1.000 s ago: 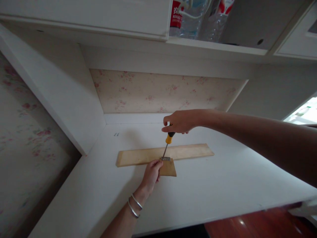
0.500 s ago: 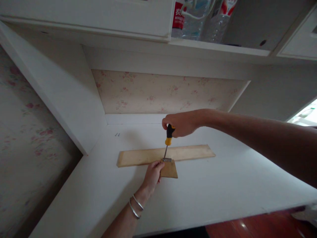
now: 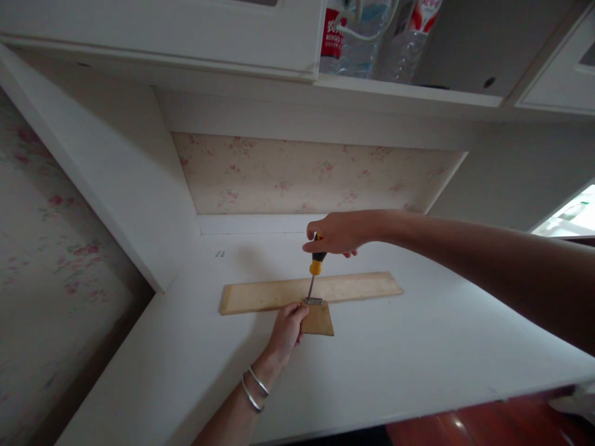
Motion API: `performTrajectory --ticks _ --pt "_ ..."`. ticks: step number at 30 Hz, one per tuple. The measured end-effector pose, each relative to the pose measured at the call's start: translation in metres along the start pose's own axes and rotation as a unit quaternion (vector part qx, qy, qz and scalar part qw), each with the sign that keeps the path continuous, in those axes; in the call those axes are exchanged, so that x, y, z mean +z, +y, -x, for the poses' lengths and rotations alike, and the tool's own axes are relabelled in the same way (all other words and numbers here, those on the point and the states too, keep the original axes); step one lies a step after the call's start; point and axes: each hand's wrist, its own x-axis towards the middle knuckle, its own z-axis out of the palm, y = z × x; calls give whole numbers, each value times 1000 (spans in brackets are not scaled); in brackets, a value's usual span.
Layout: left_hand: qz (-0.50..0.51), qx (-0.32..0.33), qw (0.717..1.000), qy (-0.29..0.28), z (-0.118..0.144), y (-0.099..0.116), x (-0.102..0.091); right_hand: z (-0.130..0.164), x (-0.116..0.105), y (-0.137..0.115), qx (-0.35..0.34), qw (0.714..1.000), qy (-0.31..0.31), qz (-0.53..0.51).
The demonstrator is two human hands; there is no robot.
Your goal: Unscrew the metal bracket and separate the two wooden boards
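A black and yellow screwdriver (image 3: pixel 316 265) is gripped by its handle in my right hand (image 3: pixel 338 233), fingers curled round the top. Its shaft slants down to a small metal hinge (image 3: pixel 313 301) at the edge of a short wooden piece (image 3: pixel 318 319). My left hand (image 3: pixel 289 323) pinches that short piece at its left side, thumb close to the hinge. Behind it a long wooden board (image 3: pixel 357 285) lies flat on the white desktop (image 3: pixel 372 365). Whether the hinge also touches the long board, I cannot tell.
Two small screws (image 3: pixel 220 254) lie on the desktop at the back left. Overhead, a white cabinet (image 3: pixel 158 40) holds plastic bottles (image 3: pixel 406 49) in its open section. A white side panel (image 3: pixel 116 155) stands at the left, and floral wallpaper (image 3: pixel 297 176) shows at the back.
My right hand has shifted its fingers on the screwdriver handle, with the fingers now looser and more spread. The left hand, short wooden piece and board stay in place.
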Motion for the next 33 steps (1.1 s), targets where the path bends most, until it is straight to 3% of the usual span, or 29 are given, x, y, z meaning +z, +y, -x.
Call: performTrajectory --ticks 5,10,16,21,25,30,33 --pt "0 1 1000 -10 0 -1 0 1 0 -1 -62 997 20 41" --pt "-7 0 1000 -8 -1 -3 1 4 -2 -5 34 999 -15 21" --pt "-1 0 1000 -16 -2 -4 0 -1 4 2 -60 995 43 69" --pt "5 6 1000 -17 -1 -2 0 -6 7 5 -6 996 57 64" --pt "-5 0 1000 -9 -2 -2 0 -5 6 5 -91 990 79 74" --pt "-11 -4 1000 0 -1 -2 0 -8 8 6 1 997 44 67" --pt "-9 -5 1000 -8 -1 -2 0 -10 10 9 -46 993 70 82"
